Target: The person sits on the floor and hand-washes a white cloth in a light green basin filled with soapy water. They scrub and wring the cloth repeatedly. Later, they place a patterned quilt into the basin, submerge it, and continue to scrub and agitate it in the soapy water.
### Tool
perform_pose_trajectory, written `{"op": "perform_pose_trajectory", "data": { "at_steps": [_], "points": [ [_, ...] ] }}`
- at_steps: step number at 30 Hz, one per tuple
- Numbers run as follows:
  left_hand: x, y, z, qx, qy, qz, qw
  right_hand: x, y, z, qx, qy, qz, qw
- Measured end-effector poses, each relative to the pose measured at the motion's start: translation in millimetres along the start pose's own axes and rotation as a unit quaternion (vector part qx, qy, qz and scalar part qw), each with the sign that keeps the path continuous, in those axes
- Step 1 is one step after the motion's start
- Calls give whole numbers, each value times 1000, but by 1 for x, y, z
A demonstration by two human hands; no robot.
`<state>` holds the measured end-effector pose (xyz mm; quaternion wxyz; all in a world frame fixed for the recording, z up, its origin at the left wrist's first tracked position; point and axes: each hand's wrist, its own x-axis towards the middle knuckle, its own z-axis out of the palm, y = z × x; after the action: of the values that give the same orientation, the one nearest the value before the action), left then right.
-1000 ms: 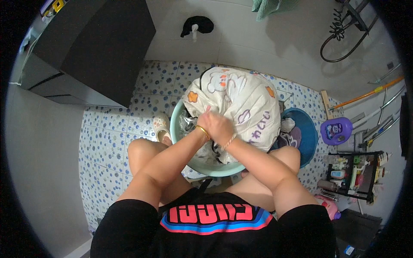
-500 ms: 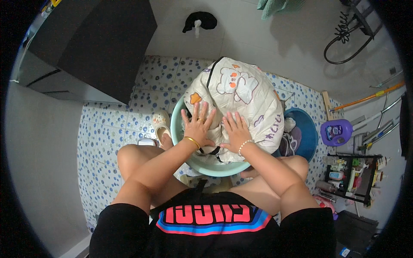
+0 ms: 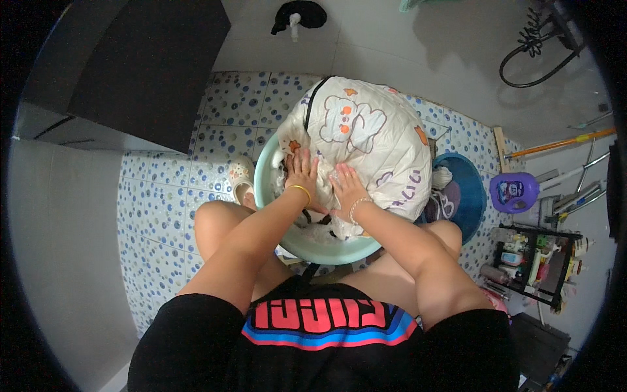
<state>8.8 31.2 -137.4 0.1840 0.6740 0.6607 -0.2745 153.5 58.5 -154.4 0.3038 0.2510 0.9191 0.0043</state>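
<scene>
A puffed-up, cream-white cloth [image 3: 385, 157] with cartoon prints and black edging bulges out of a pale green round basin [image 3: 326, 256]. It looks wet, and whitish suds show along the basin's near side. My left hand [image 3: 302, 179], with a gold bangle at the wrist, lies on the cloth's near left part, fingers stretched forward. Just to its right, my right hand [image 3: 348, 193], wearing a beaded bracelet, presses on the cloth with its fingers extended. Both hands are open, pushing down rather than gripping. Their palms are hidden against the fabric.
A blue tub [image 3: 473, 196] holding shoes stands right of the basin. Beyond it are a purple jug [image 3: 514, 193], mop poles [image 3: 562, 141] and a black rack [image 3: 535, 268] of bottles. At the upper left hangs a dark cabinet [image 3: 144, 72]. My knees flank the basin.
The view has shifted slightly. My hands have pushed forward against the cloth, the left hand's fingers are less spread, and more of the basin's near inside with suds shows.
</scene>
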Motion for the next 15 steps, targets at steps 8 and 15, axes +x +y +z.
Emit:
{"op": "perform_pose_trajectory", "data": {
  "at_steps": [8,15],
  "points": [
    [41,1,11,-85,-92,29,992,9,11,-5,-15,-39,-51,998],
    [70,8,40,-213,-100,60,970,16,16,8,-64,-2,-70,996]
  ]
}}
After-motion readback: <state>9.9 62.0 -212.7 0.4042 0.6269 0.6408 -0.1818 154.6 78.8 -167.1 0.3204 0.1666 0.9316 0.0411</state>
